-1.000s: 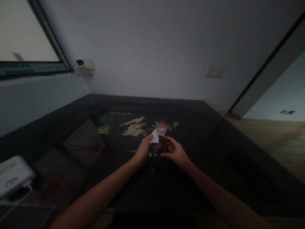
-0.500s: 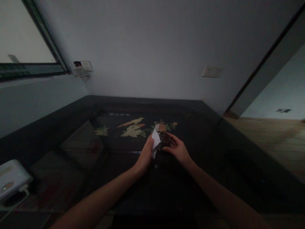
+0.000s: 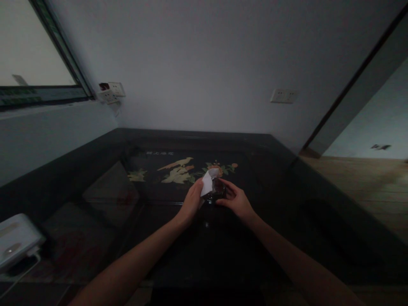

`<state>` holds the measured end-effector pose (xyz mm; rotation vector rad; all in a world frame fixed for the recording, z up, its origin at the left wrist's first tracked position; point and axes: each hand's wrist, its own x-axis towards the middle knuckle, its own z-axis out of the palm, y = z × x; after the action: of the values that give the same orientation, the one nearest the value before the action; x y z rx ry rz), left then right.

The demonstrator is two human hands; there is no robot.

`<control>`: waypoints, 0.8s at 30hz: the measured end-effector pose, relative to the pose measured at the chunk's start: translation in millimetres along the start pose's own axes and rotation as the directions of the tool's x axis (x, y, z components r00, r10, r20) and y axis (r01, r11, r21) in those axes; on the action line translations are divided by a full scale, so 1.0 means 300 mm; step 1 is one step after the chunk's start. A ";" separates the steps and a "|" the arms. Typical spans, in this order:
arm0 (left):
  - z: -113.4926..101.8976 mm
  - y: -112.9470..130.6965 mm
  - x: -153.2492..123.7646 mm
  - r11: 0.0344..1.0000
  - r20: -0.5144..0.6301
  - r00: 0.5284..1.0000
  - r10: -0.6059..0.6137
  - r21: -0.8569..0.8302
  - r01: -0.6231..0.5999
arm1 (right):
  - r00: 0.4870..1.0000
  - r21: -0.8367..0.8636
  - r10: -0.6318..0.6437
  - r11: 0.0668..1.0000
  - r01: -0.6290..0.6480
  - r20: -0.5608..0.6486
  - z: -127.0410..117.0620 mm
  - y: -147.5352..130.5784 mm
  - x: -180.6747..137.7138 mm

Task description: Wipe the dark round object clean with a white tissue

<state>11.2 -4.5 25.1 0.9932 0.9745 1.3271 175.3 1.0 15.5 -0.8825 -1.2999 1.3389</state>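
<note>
Right hand [image 3: 237,200], over the broad glossy black table [image 3: 159,238] with its inlaid bird [image 3: 178,163], curls round a small dark glass dish [image 3: 218,191], apparently steadying it at a tilt. Left hand [image 3: 191,203] pinches a crumpled white tissue [image 3: 207,183] against the dish's left side, fingers closed.

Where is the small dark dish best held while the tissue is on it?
By its right rim, coming from the right, as the right hand does. The dish looks small and round, and the left hand presses the tissue on its left side, so only the right rim is free for a grip. Dim light hides finer shape.
</note>
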 end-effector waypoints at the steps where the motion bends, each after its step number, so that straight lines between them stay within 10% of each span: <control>1: -0.003 0.009 -0.002 0.999 -0.005 1.000 0.027 0.032 -0.027 | 1.000 0.002 -0.001 1.000 0.001 -0.009 -0.003 0.000 0.003; 9: -0.010 0.048 0.010 0.988 0.021 0.994 0.106 0.110 -0.107 | 1.000 0.040 0.002 0.999 -0.002 -0.003 0.005 -0.006 -0.009; 17: -0.003 0.017 0.021 0.997 0.052 0.996 -0.072 -0.006 0.073 | 0.999 0.048 0.003 0.999 -0.005 0.038 0.019 -0.009 -0.017; 24: -0.017 0.071 0.006 0.970 -0.018 0.991 0.133 0.205 -0.127 | 1.000 0.064 0.010 0.998 -0.010 0.007 0.017 -0.014 -0.014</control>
<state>-0.1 -2.6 44.0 1.2126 1.1013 1.3734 171.9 -4.6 19.6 -0.8423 -1.2517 1.3849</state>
